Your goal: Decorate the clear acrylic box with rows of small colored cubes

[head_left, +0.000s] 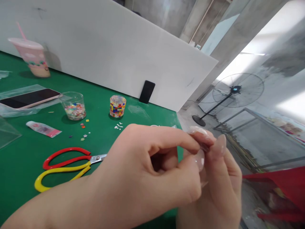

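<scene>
My left hand (152,168) reaches across from the left, thumb and forefinger pinched together. Its fingertips meet those of my right hand (221,178), whose thumb and fingers are also closed. Whatever lies between the fingertips is mostly hidden; a small see-through edge (204,183) shows just below them, too little to name. Behind my left wrist lie scissors (96,159) with one red and one yellow handle, their blades partly covered by the hand. Beyond the hands stands a small glass (117,106) covered in coloured mosaic squares, with white scraps (118,126) in front of it.
On the green table (95,82) are a clear cup of sequins (75,111), loose sequins (83,137), a tube (44,128), a phone (30,98) on plastic and a pink drink cup (32,58). A black phone-like slab (147,91) leans on the white board (114,44). A fan (235,89) stands at right.
</scene>
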Demonstrator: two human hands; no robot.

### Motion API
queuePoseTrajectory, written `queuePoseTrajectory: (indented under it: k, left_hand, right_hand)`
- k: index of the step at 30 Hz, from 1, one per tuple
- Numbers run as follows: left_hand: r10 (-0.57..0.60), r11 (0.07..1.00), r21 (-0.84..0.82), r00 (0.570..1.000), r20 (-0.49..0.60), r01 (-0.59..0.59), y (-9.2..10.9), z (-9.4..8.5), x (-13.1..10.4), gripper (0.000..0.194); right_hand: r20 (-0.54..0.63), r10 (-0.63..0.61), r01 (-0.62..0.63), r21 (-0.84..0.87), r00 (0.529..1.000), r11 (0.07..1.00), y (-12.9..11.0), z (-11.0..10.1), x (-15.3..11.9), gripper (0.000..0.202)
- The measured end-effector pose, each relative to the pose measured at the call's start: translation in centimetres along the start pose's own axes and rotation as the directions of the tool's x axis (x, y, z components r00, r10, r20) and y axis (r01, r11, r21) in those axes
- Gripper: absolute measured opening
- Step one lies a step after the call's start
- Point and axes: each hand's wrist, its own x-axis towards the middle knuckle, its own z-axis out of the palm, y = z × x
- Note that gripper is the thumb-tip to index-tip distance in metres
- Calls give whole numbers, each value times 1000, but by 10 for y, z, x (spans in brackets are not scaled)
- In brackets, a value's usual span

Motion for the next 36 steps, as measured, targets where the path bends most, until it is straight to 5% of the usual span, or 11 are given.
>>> queuePoseTrajectory:
  k: [11,36]
  left_hand:
    - [47,999,17,999,-4,-47,-6,0,1,31]
    - [183,958,241,977,-110,-152,-10,7,2,17]
  right_hand:
    - [68,177,-181,61,982,982,-5,-7,6,14]
    - [136,103,-121,129,985,984,-7,-4,16,18]
